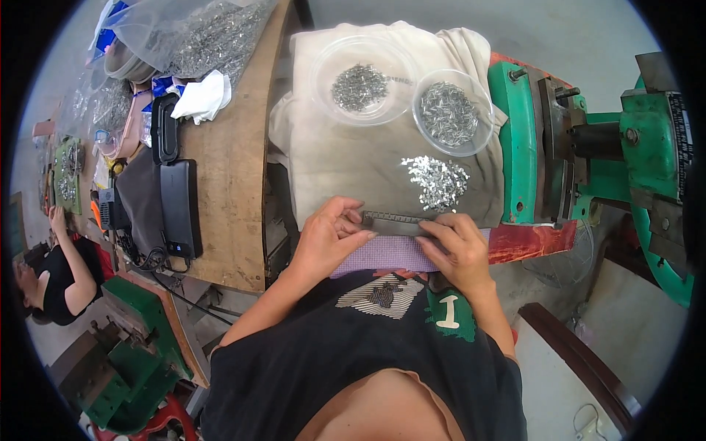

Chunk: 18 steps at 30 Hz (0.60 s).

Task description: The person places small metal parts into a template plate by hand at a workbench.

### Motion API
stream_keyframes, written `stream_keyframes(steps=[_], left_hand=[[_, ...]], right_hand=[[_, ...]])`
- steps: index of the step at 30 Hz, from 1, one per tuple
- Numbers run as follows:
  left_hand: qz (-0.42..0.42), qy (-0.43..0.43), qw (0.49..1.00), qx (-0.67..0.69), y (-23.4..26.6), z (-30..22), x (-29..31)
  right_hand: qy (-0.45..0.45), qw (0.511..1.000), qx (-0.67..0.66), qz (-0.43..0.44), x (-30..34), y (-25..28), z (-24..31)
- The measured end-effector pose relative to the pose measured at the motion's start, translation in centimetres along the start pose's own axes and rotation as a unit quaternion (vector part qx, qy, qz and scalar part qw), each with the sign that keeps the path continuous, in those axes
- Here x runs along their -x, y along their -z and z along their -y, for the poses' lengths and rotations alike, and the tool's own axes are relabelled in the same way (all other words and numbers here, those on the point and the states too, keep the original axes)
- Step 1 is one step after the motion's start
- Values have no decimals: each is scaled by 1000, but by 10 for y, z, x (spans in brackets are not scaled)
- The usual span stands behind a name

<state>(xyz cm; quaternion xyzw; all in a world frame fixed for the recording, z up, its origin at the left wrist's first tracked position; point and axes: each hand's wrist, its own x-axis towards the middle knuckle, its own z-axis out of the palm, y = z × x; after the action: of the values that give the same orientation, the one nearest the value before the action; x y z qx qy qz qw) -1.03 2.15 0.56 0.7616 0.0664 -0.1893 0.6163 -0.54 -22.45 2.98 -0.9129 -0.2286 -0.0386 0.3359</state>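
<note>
A narrow dark grey metal bar (393, 223) with a row of small slots along its upper edge lies level between my hands. My left hand (327, 234) curls at its left end, thumb below and fingertips above. The right end is pinched by my right hand (462, 246). Just beyond the bar, a loose pile of small shiny metal pieces (439, 184) rests on the beige cloth (323, 158). Farther back, one round clear plastic tub (323, 95) holds small metal parts. Another clear tub (482, 140), to its right, contains longer slim metal pieces.
A green press machine (518, 147) stands close on the right. To the left is a wooden table (232, 169) with a black power bank-like box (180, 209), white tissue (202, 97) and plastic bags of metal parts (220, 40). Another person (70, 275) sits at far left.
</note>
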Motion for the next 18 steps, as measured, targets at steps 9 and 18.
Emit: stream_keyframes(steps=[9,18], left_hand=[[31,1,999,-45,7,-7,-4],[20,20,999,-30,4,-11,-13]], right_hand=[[-230,968,29,-91,58,28,-24],[-219,969,42,-107,52,21,-21]])
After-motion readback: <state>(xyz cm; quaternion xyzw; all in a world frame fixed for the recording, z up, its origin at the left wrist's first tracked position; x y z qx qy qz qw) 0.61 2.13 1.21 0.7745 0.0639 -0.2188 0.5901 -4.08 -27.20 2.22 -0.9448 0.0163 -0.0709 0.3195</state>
